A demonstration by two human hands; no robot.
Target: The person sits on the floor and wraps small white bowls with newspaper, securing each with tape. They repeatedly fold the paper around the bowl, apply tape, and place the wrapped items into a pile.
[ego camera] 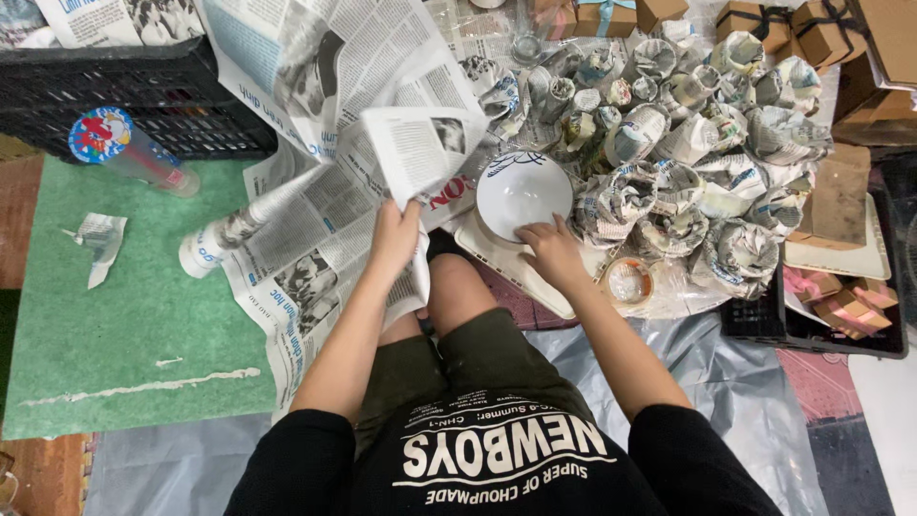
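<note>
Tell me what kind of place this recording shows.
Probably a small packing corner on a floor: a heap of newspaper-wrapped bundles, brown gift boxes, and a white bowl under the right hand while the left hand holds newspaper.

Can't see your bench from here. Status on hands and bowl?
Left hand gripping a newspaper sheet. Right hand on white bowl rim. Wrapped bundles crowd the bowl's right; tape roll by the wrist.

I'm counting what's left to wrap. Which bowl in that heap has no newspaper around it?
The white bowl under the right hand, at the near left edge of the heap; every other one is bundled in newspaper.
</note>
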